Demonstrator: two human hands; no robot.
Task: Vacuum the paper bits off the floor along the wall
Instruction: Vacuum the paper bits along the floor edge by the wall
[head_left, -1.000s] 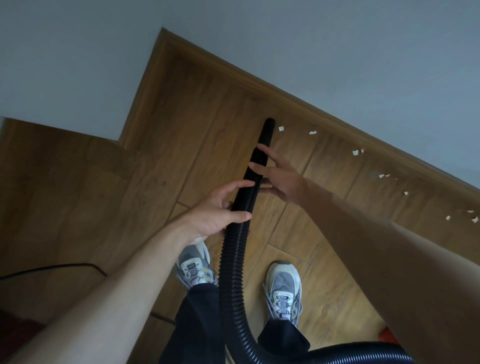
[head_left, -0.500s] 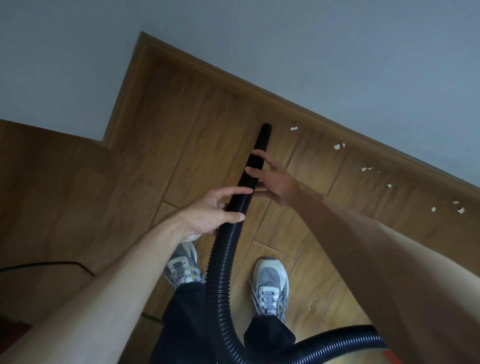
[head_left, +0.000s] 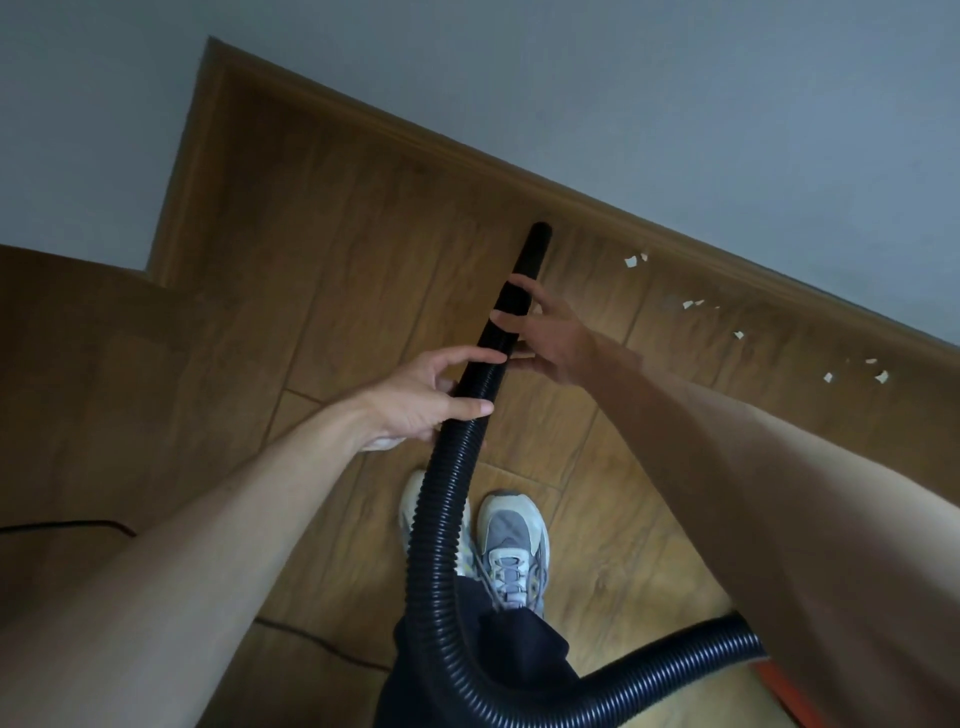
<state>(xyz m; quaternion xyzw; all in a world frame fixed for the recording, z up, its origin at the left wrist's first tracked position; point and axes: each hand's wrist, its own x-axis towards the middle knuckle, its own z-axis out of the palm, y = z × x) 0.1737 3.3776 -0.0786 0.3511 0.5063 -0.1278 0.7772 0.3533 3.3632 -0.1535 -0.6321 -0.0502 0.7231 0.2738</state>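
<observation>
Floor (head_left: 363, 270): wood boards, with the skirting (head_left: 597, 200) running along the wall. The black ribbed hose (head_left: 436, 545) loops past my shoes (head_left: 511, 551) up to both hands. Left hand (head_left: 415, 400) grip closed round the hose. Right hand (head_left: 550, 338) grip wrapped over the rigid nozzle (head_left: 537, 234), mouth near the skirting. Paper bits (head_left: 631, 260) lie along the skirting, right of the mouth and apart from it. Risks: a fast sweep or a lifted mouth would likely scatter or skip bits — slack hose could catch my feet.
</observation>
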